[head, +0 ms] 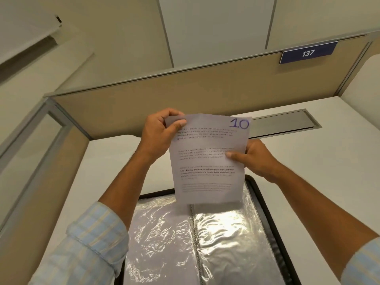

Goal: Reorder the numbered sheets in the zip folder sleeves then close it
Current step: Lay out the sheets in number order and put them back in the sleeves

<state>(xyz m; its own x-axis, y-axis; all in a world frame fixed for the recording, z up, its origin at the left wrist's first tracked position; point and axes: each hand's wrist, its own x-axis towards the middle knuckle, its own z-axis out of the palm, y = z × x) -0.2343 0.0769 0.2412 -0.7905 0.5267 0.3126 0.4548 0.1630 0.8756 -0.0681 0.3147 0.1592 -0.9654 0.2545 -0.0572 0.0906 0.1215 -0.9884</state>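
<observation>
A printed sheet (207, 159) marked "10" in purple at its top right corner is held upright above the desk. My left hand (159, 134) pinches its top left corner. My right hand (255, 157) pinches its right edge, thumb on the front. Below it the black zip folder (265, 204) lies open on the desk, its crinkled clear plastic sleeves (164, 239) spread to both sides of the ring spine (194, 229). The sheet's lower edge hangs just over the folder's far end. Both forearms hide parts of the folder's sides.
The white desk (107, 171) is walled by tan cubicle partitions (144, 99) at the back and left. A grey cable slot (287, 124) lies in the desk behind the sheet. A blue "137" plate (308, 52) hangs on the back partition.
</observation>
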